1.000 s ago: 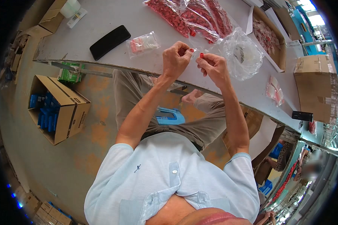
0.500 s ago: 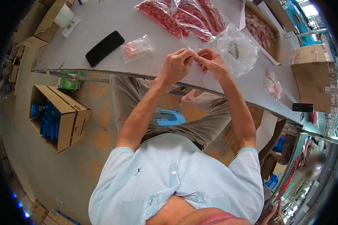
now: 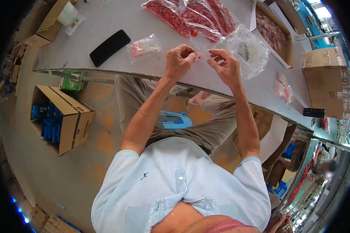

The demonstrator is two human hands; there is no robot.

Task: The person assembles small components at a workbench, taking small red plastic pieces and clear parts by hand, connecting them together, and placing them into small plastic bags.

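My left hand is pinched on a small clear bag with something red in it, just above the table's front edge. To its right, my right hand has its fingers apart and nothing between them. Beyond both hands lies a big clear bag of small red pieces. A crumpled clear plastic bag rests right behind my right hand. Left of my left hand is a small packet with pink and white contents, beside a black phone.
An open carton of small red packets stands at the back right, near a closed cardboard box. More packets and a black object lie on the table. A carton with blue packs sits on the floor.
My hands came together, then parted. The red piece earlier in my right hand's fingers is gone from them, and red now shows in the small bag at my left hand.
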